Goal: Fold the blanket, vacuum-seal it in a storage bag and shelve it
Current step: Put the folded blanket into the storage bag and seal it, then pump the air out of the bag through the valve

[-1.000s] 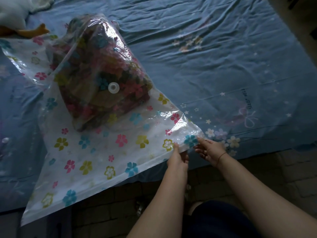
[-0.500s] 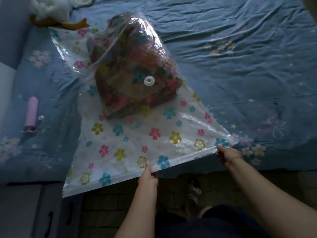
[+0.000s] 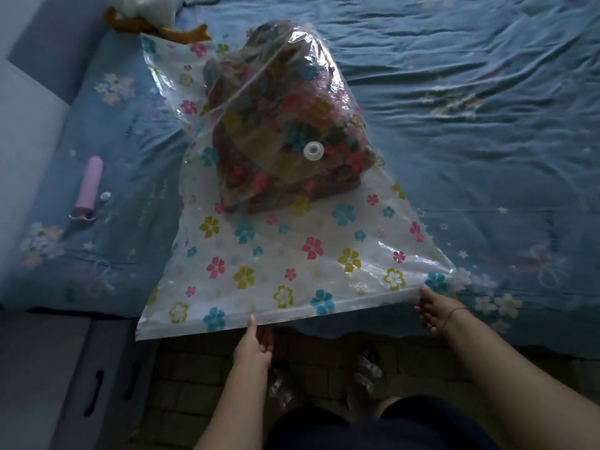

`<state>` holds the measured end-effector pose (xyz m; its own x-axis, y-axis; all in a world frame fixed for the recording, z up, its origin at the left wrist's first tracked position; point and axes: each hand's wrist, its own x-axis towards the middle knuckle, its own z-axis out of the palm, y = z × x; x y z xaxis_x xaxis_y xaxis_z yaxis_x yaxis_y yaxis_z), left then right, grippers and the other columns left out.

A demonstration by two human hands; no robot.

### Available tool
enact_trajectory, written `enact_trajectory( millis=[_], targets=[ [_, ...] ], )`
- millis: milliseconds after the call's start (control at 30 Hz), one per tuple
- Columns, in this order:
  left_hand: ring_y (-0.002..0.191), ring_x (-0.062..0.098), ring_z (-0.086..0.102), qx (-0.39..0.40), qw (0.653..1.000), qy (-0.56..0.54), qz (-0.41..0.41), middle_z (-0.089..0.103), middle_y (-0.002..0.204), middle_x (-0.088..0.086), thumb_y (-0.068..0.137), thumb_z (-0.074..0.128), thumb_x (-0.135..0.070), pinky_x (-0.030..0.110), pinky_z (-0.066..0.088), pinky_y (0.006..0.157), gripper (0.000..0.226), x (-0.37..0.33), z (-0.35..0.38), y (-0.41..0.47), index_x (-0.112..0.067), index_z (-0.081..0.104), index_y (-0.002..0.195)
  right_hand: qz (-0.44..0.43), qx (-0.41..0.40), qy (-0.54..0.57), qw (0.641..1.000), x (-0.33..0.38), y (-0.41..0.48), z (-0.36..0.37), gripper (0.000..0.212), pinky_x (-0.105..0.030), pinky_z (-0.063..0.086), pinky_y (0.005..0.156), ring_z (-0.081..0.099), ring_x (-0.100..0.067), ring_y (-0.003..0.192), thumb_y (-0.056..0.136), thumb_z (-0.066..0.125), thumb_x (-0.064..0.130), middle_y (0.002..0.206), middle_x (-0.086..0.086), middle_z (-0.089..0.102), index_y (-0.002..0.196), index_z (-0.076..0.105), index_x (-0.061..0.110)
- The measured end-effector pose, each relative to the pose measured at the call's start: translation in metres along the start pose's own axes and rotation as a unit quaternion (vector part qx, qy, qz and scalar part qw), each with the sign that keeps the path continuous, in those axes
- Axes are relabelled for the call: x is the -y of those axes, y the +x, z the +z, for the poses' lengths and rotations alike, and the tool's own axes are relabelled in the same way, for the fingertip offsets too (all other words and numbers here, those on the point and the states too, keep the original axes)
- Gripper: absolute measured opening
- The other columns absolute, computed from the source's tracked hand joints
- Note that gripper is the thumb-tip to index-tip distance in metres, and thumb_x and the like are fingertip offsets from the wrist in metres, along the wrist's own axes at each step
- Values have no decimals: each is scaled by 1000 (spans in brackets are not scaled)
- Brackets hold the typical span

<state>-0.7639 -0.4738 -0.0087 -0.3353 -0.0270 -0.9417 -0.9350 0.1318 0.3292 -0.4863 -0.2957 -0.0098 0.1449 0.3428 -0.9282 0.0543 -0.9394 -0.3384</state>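
Our left hand (image 3: 255,342) pinches the near edge of the storage bag (image 3: 292,277). The thumb is on top of the plastic and the other fingers are under it. Our right hand (image 3: 435,308) holds the same edge at its corner, off to the right of the left hand. Its fingers curl under the plastic, so we think it is gripping, but the bag hides the fingertips. Between the two hands the edge is pulled into a straight line, with a thin white zip strip (image 3: 341,303) along it. Past the left hand, the edge runs on to the other corner, which sticks out over the side of the bed (image 3: 470,108).

The bag is see-through, with little flowers in pink, blue, yellow and red. Close to our hands it lies flat. Farther from our hands it puffs up into a big lump, and the blanket (image 3: 279,131) is inside there. The blanket looks dark with many colours and is folded into a fat bundle. The plastic over it is shiny and wrinkled. A round white valve (image 3: 313,151) sits on the bag, over the side of the blanket nearest our hands.

Far to the left of our left hand, a pink tube (image 3: 88,186) lies on the blue sheet, with a small cap (image 3: 104,196) just beside it. Beyond the far end of the bag is a white and orange soft toy (image 3: 152,14).
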Motion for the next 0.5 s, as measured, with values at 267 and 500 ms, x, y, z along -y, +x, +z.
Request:
enact_trajectory(
  millis=[267, 500],
  targets=[
    [91, 22, 66, 152, 925, 343, -58, 73, 97, 9, 88, 57, -53, 35, 50, 83, 50, -33, -19, -22, -7, 67, 105, 31, 142, -121, 982, -26, -57, 86, 38, -18, 27, 35, 31, -10, 43, 88, 59, 46, 53, 1, 39, 70, 47, 15],
    [74, 14, 67, 193, 958, 189, 97, 74, 75, 2, 95, 54, -36, 27, 50, 71, 27, -108, -11, -23, -11, 64, 91, -185, 271, -189, 925, -12, -111, 194, 27, -19, 48, 57, 56, -13, 65, 88, 65, 27, 85, -9, 62, 103, 58, 5]
  ],
)
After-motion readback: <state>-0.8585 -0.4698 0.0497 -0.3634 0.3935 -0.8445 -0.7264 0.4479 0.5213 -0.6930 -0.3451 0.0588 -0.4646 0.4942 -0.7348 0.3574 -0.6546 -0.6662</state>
